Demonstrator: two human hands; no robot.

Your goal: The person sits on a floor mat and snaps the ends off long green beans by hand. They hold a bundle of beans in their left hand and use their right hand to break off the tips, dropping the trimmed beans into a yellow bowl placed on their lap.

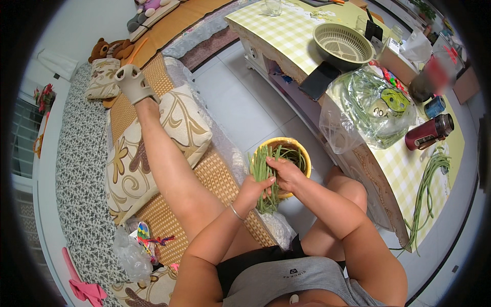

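Note:
Both of my hands are closed around a thick bundle of cut green long beans (261, 165). The bundle is above the near left side of a yellow-rimmed bin (307, 153), and more dark green pieces show inside it. My left hand (256, 188), with a bangle at the wrist, grips the lower part of the bundle. My right hand (285, 173) holds it from the right, thumb resting on the beans. On the table to the right lies a loose bunch of whole long beans (427, 188), its ends hanging over the edge.
The checked tablecloth (291, 42) bears a colander (343, 46) in a dark basin, a black phone (320, 80), a plastic bag (368, 107) of greens and a maroon thermos (427, 132). My bare leg stretches along the sofa, across a patterned cushion (184, 119). A crumpled plastic bag (132, 257) lies at left.

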